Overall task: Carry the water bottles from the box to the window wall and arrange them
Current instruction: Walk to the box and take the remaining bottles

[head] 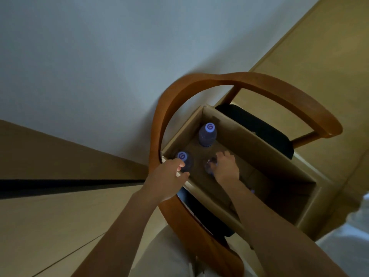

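Observation:
An open cardboard box [257, 140] rests on a wooden chair. Inside stand three water bottles with purple-white caps. One bottle [207, 134] is at the far corner, untouched. A second bottle [184, 158] stands in the near-left corner; my left hand [169, 180] grips it around the neck, over the box's rim. My right hand [226, 166] reaches down into the box and closes over the top of a third bottle [209, 166], whose cap is mostly hidden by my fingers.
The chair's curved wooden back and armrest [279, 84] ring the box, and its dark seat cushion [265, 128] shows beyond it. A pale wall [89, 66] rises behind. Tan floor [50, 226] spreads left and right. My light trousers [163, 256] are below.

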`<state>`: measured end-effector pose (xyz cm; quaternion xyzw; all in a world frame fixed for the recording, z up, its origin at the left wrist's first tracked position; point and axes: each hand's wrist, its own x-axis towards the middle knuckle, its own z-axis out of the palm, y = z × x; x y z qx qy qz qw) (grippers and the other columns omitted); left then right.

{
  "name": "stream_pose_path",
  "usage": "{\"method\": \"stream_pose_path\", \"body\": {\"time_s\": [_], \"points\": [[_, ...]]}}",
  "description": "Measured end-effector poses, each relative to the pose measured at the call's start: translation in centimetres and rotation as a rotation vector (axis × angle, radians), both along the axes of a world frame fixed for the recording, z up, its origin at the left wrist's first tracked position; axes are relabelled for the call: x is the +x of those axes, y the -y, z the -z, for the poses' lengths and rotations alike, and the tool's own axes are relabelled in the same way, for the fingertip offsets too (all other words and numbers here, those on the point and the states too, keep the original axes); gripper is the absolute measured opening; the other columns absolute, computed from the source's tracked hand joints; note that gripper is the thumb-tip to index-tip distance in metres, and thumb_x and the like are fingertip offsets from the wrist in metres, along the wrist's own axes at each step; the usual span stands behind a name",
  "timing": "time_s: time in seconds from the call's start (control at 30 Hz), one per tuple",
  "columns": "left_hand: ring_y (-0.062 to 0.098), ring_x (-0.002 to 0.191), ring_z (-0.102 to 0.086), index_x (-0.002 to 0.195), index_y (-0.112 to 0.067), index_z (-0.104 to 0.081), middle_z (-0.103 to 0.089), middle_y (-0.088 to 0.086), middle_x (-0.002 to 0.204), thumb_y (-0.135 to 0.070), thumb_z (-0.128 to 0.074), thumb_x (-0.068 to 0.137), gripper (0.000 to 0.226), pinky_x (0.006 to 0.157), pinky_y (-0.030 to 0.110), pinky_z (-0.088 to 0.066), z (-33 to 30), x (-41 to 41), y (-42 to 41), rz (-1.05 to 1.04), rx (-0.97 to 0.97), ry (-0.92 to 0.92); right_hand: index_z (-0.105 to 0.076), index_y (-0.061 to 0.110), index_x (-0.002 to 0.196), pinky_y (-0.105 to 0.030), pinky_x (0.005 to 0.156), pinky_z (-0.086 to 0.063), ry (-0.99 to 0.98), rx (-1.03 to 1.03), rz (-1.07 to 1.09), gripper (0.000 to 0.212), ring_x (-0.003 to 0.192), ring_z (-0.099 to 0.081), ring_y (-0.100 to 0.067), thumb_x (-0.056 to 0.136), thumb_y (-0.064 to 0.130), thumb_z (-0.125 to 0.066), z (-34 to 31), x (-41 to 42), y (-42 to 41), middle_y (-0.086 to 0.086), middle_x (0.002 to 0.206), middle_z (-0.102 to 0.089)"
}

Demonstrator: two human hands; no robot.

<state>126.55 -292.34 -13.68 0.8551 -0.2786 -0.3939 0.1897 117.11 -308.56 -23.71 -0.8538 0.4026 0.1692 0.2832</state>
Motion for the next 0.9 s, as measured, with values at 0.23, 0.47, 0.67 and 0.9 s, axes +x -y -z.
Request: {"method": "stream_pose_path", "body": {"time_s": [0.23, 0.47, 0.67, 0.9], "points": [[0.010, 0.105, -0.053, 0.129, -0.020, -0.050, -0.057, 0.000, 0.123, -0.037, -0.051, 0.094, 0.038, 0.088, 0.029, -0.045, 1.0, -1.2, 2.5, 0.111, -0.018, -0.039, -0.048, 0.014, 0.124, -0.035, 0.093, -0.042, -0.113, 0.019, 0.068, 0.038, 0.115, -0.044, -0.023, 0.090, 0.028, -0.057, 1.4, -4.2, 1.9, -0.009, 0.124, -0.046], [0.004, 0.102, -0.049, 0.127, -0.026, -0.049, -0.055, -0.007, 0.122, -0.040, -0.051, 0.093, 0.037, 0.083, 0.022, -0.040, 2.1, -2.9, 4.5, 0.233, -0.015, -0.065, -0.045, 0.015, 0.127, -0.036, 0.098, -0.041, -0.200, 0.106, 0.217, 0.044, 0.118, -0.044, -0.023, 0.087, 0.025, -0.061, 4.2, -8.6, 2.3, -0.008, 0.128, -0.046], [0.000, 0.104, -0.047, 0.129, -0.030, -0.047, -0.051, -0.014, 0.119, -0.042, -0.050, 0.093, 0.038, 0.089, 0.023, -0.043, 3.7, -3.4, 4.8, 0.277, 0.011, -0.099, -0.036, 0.014, 0.138, -0.040, 0.105, -0.036, -0.190, 0.233, 0.240, 0.061, 0.127, -0.035, -0.029, 0.086, 0.029, -0.064, 7.6, -9.6, 2.1, -0.012, 0.138, -0.038], [-0.004, 0.099, -0.047, 0.126, -0.031, -0.049, -0.045, -0.022, 0.104, -0.047, -0.044, 0.094, 0.036, 0.086, 0.019, -0.042, 5.2, -4.1, 5.0, 0.260, -0.017, -0.163, -0.026, 0.013, 0.141, -0.046, 0.101, -0.037, -0.196, 0.124, 0.230, 0.074, 0.128, -0.031, -0.034, 0.082, 0.024, -0.069, 11.0, -8.8, 2.9, -0.016, 0.140, -0.030]]}}
